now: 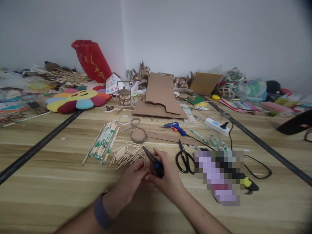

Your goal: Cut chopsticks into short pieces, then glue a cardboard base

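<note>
My right hand (167, 174) is wrapped around a pair of long-nose pliers (153, 159) with dark blue grips, its jaws pointing up and to the left. Close against it, my left hand (137, 175) is closed in a pinch, with pale short wooden sticks (147, 160) showing at its fingertips; how many is hidden. Just beyond the left hand, a loose pile of cut sticks (126, 155) lies on the wooden table. Behind the pile sits a round cardboard piece (138, 135) with a ribbed rim. Black-handled scissors (184, 159) lie to the right of my right hand.
Wrapped chopsticks (103, 141) lie left of the pile. A blue glue gun (175, 128) trails its cord toward a white power strip (216, 126). Cardboard sheets (161, 94), a flower cushion (81, 97) and a small stick-built bucket (124, 96) stand farther back.
</note>
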The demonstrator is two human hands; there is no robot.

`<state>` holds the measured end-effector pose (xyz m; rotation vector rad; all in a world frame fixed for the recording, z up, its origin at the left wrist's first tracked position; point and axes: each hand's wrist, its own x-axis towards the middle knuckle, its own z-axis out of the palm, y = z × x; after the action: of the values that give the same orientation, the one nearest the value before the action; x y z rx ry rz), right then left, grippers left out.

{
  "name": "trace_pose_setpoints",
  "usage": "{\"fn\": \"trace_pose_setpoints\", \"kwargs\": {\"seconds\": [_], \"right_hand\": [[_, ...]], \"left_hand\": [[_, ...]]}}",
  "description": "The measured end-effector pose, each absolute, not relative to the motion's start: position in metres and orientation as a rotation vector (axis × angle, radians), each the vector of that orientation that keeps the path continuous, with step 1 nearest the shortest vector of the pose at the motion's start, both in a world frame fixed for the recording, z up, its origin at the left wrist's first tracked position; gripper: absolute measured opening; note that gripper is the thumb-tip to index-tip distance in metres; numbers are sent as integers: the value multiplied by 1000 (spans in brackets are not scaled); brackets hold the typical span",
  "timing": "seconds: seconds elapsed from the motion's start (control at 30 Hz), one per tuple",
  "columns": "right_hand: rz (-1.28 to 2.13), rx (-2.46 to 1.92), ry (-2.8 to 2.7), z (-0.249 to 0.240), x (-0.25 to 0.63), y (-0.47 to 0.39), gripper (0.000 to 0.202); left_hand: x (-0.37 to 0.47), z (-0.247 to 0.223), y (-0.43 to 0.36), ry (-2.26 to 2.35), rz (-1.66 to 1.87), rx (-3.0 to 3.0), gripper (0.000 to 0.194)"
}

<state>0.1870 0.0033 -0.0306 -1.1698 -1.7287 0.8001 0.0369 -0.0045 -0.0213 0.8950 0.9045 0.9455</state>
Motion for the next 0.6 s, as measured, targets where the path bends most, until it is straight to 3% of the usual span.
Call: {"fn": "trace_pose_setpoints", "kwargs": {"seconds": [0.1, 0.3, 0.6], "right_hand": [[1022, -1325, -1540, -17, 194, 7, 33], [1594, -1370, -1401, 8, 211, 10, 14], [1881, -1258, -1499, 14, 210, 2, 22]], "left_hand": [[30, -19, -2, 976, 905, 885, 46], [18, -11, 3, 1072, 711, 1143, 51], [8, 6, 5, 976, 585, 1231, 56]]}}
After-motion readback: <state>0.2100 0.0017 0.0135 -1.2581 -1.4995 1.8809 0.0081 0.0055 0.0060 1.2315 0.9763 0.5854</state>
